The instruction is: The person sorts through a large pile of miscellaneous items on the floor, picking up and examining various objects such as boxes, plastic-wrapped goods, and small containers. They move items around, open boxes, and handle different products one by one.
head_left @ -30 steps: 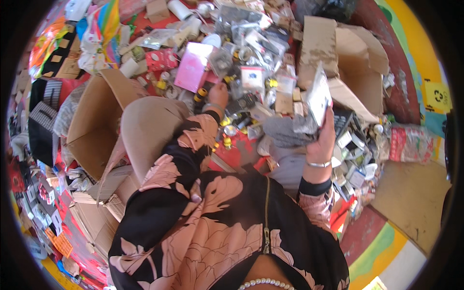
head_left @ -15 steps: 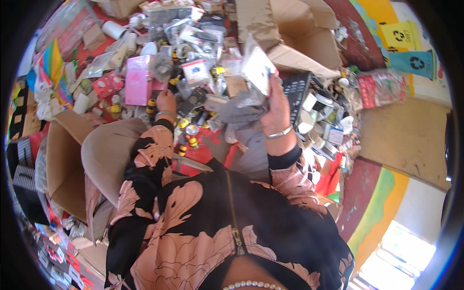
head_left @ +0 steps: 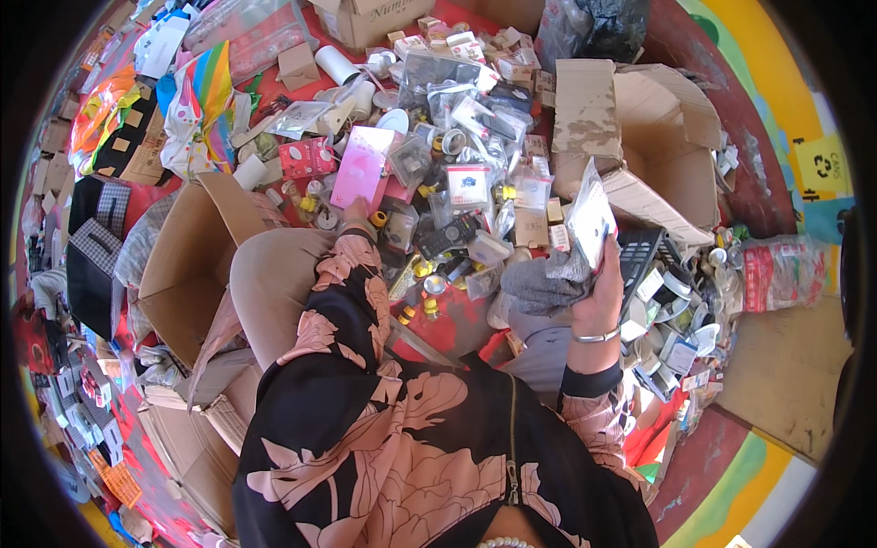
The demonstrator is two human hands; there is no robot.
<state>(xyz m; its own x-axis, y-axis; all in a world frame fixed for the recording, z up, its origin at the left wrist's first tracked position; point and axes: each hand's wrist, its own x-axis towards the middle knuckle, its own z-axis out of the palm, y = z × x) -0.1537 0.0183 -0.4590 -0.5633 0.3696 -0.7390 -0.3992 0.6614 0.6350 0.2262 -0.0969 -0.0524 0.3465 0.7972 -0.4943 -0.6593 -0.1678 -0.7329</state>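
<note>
While the person's right hand (head_left: 598, 297) grips the near end of a clear plastic packet (head_left: 592, 215), holding it tilted up with a flat white piece inside, the left hand (head_left: 354, 216) reaches to the near edge of a pink box (head_left: 364, 166). That box lies just beyond the left hand, which appears to touch it; its fingers are too small and partly hidden to tell whether they are closed on the cardboard. A grey cloth (head_left: 544, 281) bunches just left of the right hand, below the packet; whether that hand also pinches it cannot be told. On the right wrist sits a silver bangle (head_left: 596, 337).

Beyond and left of the left hand lies a red packet (head_left: 308, 157) with pale marks. Between the two hands are a black keypad device (head_left: 449, 235), a clear plastic container (head_left: 490, 247) and, a little farther out, a white box (head_left: 468, 185) with a red edge. Left of the left hand, an open cardboard box (head_left: 178, 251) leans beside the knee. Just right of the right hand stands a black crate (head_left: 642, 251), and beyond that hand a second cardboard carton (head_left: 586, 110) gapes open.
</note>
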